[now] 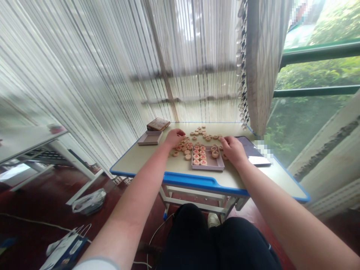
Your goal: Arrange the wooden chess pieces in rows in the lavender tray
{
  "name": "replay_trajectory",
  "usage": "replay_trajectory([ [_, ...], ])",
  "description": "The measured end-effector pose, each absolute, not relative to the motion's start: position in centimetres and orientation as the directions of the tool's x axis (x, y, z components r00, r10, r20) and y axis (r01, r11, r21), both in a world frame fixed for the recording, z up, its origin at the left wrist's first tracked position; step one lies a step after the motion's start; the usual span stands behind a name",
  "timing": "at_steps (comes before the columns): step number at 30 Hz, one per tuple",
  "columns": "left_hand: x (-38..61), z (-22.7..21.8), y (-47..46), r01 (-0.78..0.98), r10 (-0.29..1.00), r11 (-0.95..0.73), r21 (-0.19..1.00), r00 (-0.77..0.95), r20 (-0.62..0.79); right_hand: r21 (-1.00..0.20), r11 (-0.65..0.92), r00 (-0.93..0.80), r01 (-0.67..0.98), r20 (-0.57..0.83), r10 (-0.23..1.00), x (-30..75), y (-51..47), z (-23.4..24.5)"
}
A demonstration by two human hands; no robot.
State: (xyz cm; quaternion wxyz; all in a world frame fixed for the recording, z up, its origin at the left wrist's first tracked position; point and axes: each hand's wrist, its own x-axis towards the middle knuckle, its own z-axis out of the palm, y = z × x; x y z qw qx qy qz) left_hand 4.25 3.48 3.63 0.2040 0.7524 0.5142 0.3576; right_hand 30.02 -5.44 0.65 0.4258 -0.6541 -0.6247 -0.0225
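A shallow box tray [218, 167] stands near the table's front edge. Xiangqi pieces with red characters [196, 157] fill its left side in two columns. Toward its right side sit a couple of pieces with dark characters [215, 154]. My left hand [174, 138] is curled at the loose wooden pieces [184, 148] left of the tray; what its fingertips hold is hidden. My right hand [233, 149] is bent, with thumb and fingers together, beside the tray's right edge and close to several pieces; anything in its grip is too small to make out.
An empty-looking box lid [149, 138] and a brown patterned box [158, 124] occupy the table's left back. More loose pieces [200, 131] lie behind the tray. A dark flat tablet-like object [250, 148] is at right. String curtains [197, 56] hang behind the table [135, 161].
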Motion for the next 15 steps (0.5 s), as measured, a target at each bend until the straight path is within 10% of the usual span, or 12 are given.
replay_trajectory([
  [8, 8.0, 3.6, 1.7, 0.142, 0.886, -0.378, 0.915, 0.34, 0.313, -0.584, 0.215, 0.229, 0.783, 0.592, 0.773, 29.5, -5.7, 0.9],
  [15, 8.3, 3.4, 1.2, 0.144, 0.858, -0.369, 0.918, 0.432, 0.277, -0.546, 0.187, 0.22, 0.816, 0.593, 0.775, 29.6, -5.5, 0.9],
])
